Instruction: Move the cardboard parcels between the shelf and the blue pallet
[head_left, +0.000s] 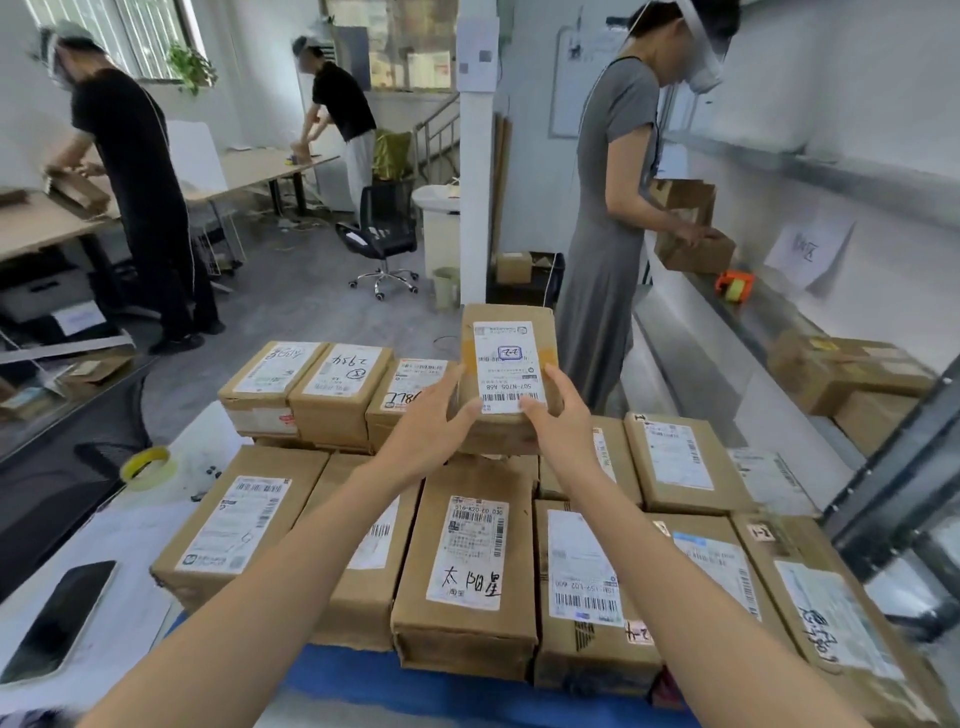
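Held parcel: a small cardboard parcel (511, 374) with its shipping label facing up, over the middle of the far half of the blue pallet (415, 686), above the stacked parcels (467, 561).
Grip: the left hand (436, 415) clasps the parcel's near-left corner and the right hand (558, 415) its near-right corner, thumbs on top and fingers curled round the near end.
Long axis: it runs away from the person, so both hands hold one short end and the far end sticks out unsupported.
Key relation: the shelf (769, 322) lies to the right of the parcel and the right hand is nearer to it; a transfer there would probably mean swinging the parcel rightward, clear of the dark upright (893, 467).
Shelf load: brown parcels (841, 374) already lie on it, near its front edge.
Hard to tell: the parcel's underside is hidden, so whether it is lifted or resting on the layer below cannot be told.
Cut off: only a strip of the pallet shows, at its near edge; the shelf's near end leaves the view.
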